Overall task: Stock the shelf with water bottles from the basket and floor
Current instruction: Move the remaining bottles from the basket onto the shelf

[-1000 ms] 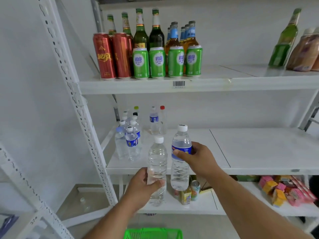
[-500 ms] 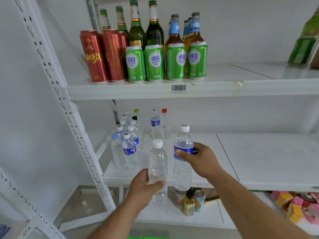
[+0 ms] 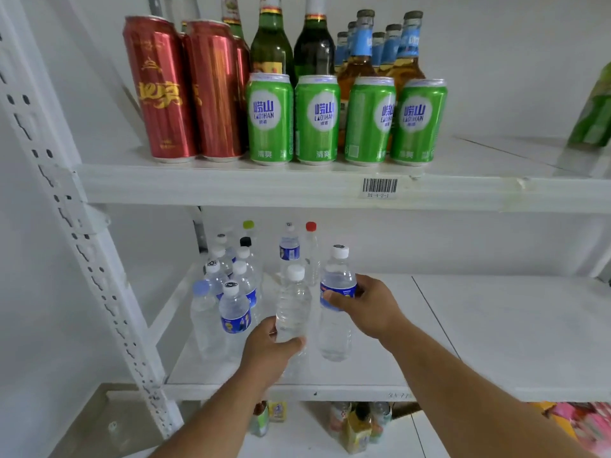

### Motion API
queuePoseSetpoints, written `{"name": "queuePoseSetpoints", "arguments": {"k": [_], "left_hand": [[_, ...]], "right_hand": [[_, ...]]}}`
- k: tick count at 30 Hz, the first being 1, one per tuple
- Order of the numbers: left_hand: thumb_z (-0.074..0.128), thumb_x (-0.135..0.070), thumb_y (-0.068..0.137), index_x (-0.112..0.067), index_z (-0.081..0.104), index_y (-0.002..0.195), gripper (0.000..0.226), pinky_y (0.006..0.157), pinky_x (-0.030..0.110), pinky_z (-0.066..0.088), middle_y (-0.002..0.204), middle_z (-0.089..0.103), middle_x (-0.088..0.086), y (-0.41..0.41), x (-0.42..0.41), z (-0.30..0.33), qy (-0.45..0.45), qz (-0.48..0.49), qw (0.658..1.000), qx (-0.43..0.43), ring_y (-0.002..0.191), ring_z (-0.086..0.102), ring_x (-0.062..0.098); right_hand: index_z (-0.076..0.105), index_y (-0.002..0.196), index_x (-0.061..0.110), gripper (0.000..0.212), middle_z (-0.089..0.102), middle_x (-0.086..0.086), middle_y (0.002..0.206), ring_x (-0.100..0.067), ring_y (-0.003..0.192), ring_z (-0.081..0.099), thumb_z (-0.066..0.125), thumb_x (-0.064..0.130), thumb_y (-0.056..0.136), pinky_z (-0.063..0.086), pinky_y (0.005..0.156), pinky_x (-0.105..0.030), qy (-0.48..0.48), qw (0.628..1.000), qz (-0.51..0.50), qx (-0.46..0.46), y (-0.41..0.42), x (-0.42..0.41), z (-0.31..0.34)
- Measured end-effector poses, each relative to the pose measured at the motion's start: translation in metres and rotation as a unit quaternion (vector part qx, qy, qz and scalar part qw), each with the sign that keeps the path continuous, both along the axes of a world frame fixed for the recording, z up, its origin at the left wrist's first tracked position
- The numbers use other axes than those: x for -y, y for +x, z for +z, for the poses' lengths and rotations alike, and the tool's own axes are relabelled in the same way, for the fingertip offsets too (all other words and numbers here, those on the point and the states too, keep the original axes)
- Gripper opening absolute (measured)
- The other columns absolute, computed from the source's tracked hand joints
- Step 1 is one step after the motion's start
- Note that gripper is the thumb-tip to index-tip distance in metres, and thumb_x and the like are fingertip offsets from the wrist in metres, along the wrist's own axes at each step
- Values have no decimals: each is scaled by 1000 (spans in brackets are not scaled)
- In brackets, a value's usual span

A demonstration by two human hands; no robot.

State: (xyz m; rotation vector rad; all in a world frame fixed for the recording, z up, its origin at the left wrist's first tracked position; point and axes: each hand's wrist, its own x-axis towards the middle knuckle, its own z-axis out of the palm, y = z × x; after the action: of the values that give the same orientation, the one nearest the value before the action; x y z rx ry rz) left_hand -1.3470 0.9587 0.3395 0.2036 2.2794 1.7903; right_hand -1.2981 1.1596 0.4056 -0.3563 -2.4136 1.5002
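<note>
The left hand point(image 3: 269, 353) is wrapping its fingers around the lower body of an unlabelled clear bottle point(image 3: 292, 305), and the right hand point(image 3: 367, 307) is clamping on the blue-labelled bottle point(image 3: 335, 305) at its label band. Both bottles are standing upright, long axis vertical, side by side and nearly touching, over the front part of the middle shelf point(image 3: 463, 325). Whether their bases are already resting on the board is hard to tell; the right one looks down or very close.

What the next move seems to turn on: the cluster of stocked water bottles point(image 3: 231, 292) is sitting just to the left of the held pair, and two more bottles point(image 3: 299, 252) are standing directly behind them, so the left hand is the nearer one to the group. To the right the board is lying bare.

Counting: two bottles in hand, roughly nine or ten on the shelf already, though the back ones are overlapping. On the upper shelf point(image 3: 231, 183) there are two red cans point(image 3: 185, 90) in front and four green cans point(image 3: 347, 120).
</note>
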Motion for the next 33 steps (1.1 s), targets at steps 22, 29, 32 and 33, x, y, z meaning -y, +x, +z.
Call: {"name": "queuePoseSetpoints", "arguments": {"k": [22, 29, 32, 33], "left_hand": [[82, -21, 68, -35, 63, 92, 34, 63, 19, 49, 93, 71, -14, -179, -92, -58, -11, 83, 996, 13, 82, 66, 3], [76, -29, 60, -28, 69, 96, 37, 64, 32, 61, 87, 73, -5, -215, -108, -68, -6, 102, 995, 20, 77, 71, 16], [77, -20, 68, -23, 69, 101, 34, 73, 42, 62, 91, 74, 2, -225, -111, -73, 9, 106, 994, 26, 81, 72, 23], [77, -17, 70, -21, 69, 103, 33, 74, 43, 62, 93, 74, 3, -227, -111, -75, 13, 107, 994, 26, 84, 71, 24]], "right_hand": [[75, 94, 22, 24, 74, 7, 82, -13, 76, 68, 82, 24, 71, 48, 64, -21, -42, 998, 25, 50, -198, -67, -63], [73, 87, 21, 18, 72, 7, 75, -9, 67, 64, 82, 25, 72, 46, 55, -16, -51, 997, 12, 58, -230, -68, -78], [72, 86, 20, 17, 70, 7, 73, -9, 65, 62, 81, 25, 72, 46, 55, -16, -55, 997, 13, 60, -239, -66, -85], [72, 86, 20, 18, 70, 7, 73, -9, 65, 62, 81, 25, 72, 46, 56, -17, -57, 996, 16, 60, -242, -66, -88]]}}
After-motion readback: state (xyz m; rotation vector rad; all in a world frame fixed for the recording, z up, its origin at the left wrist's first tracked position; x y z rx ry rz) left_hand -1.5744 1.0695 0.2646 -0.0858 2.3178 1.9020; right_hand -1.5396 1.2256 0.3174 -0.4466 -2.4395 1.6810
